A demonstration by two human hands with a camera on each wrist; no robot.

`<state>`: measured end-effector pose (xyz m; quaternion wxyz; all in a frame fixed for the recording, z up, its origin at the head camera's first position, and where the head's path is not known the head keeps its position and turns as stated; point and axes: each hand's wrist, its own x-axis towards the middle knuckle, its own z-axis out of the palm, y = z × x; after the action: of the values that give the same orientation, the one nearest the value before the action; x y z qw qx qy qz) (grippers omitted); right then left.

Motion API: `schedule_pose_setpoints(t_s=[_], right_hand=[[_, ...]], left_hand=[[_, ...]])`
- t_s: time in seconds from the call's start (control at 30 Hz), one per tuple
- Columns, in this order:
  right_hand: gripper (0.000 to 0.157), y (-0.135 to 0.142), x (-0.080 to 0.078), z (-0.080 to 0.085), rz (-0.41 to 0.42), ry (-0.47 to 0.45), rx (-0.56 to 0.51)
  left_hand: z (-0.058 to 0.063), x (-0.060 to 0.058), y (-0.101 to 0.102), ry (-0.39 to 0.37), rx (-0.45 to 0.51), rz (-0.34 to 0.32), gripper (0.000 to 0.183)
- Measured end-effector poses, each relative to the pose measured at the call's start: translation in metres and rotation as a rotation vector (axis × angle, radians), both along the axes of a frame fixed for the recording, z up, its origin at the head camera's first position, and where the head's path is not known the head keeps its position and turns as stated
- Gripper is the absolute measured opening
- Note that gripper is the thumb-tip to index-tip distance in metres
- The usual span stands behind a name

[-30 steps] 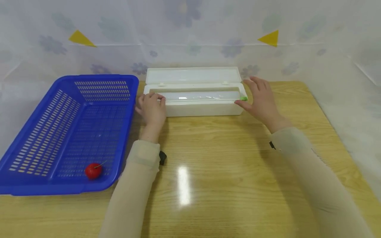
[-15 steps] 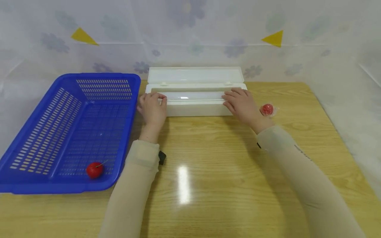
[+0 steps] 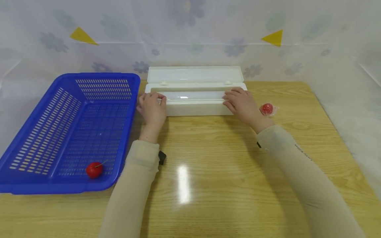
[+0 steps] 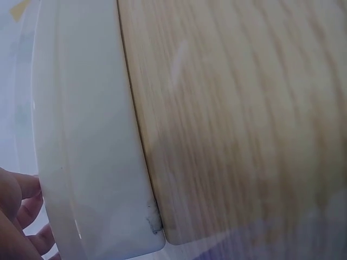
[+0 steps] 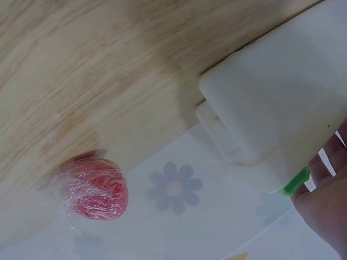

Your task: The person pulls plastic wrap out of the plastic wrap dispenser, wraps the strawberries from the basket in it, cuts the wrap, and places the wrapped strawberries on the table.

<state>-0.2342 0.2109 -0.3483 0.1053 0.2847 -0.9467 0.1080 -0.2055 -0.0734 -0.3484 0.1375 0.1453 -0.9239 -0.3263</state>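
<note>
Box, lid up. Right hand on one end, grip loose; left hand at other, can't tell grip. Red ball nearby.

Beige sleeves, dark lettering on right one, black pieces at cuffs

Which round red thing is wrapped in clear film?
The round red thing right of the white box; the stemmed cherry in the blue basket is bare.
</note>
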Motion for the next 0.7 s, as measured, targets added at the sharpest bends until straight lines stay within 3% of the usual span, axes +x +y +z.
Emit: schedule_pose_setpoints(t_s=[0.13, 0.37, 0.53, 0.7], right_hand=[[0.029, 0.0, -0.001, 0.001, 0.015, -0.023, -0.032], [0.022, 0.004, -0.011, 0.008, -0.037, -0.239, -0.186], [0.02, -0.001, -0.016, 0.014, -0.055, -0.202, -0.151], [0.025, -0.007, -0.019, 0.018, -0.128, -0.208, -0.13]], left_hand=[[0.0, 0.0, 0.0, -0.004, -0.004, 0.002, 0.023], [0.0, -0.003, 0.001, -0.035, -0.039, 0.012, 0.026], [0.001, -0.005, 0.0, -0.029, -0.066, 0.004, 0.027], [0.003, -0.007, 0.001, -0.028, -0.06, -0.042, 0.034]])
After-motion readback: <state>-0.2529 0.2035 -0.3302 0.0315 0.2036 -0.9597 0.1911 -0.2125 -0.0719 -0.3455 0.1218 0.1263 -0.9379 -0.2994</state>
